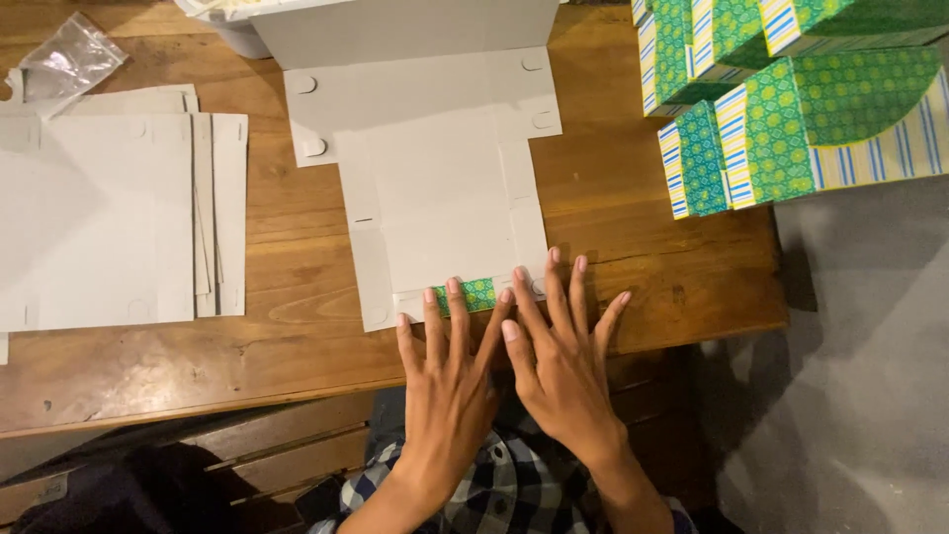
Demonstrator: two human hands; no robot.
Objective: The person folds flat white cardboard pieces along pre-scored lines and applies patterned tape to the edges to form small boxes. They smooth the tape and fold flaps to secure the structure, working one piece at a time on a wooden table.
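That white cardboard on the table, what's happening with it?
A person is pressing both hands flat on the near edge of an unfolded cardboard box blank lying white side up on the wooden table. The left hand and right hand push down a folded flap that shows green pattern. A stack of flat blanks waits at left, and finished green boxes sit at right.

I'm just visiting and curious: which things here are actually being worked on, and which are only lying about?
Being worked on:
left hand and right hand, pressing flat
unfolded white cardboard box blank
its green patterned flap

Lying about:
stack of flat white blanks
finished green striped boxes
clear plastic bag
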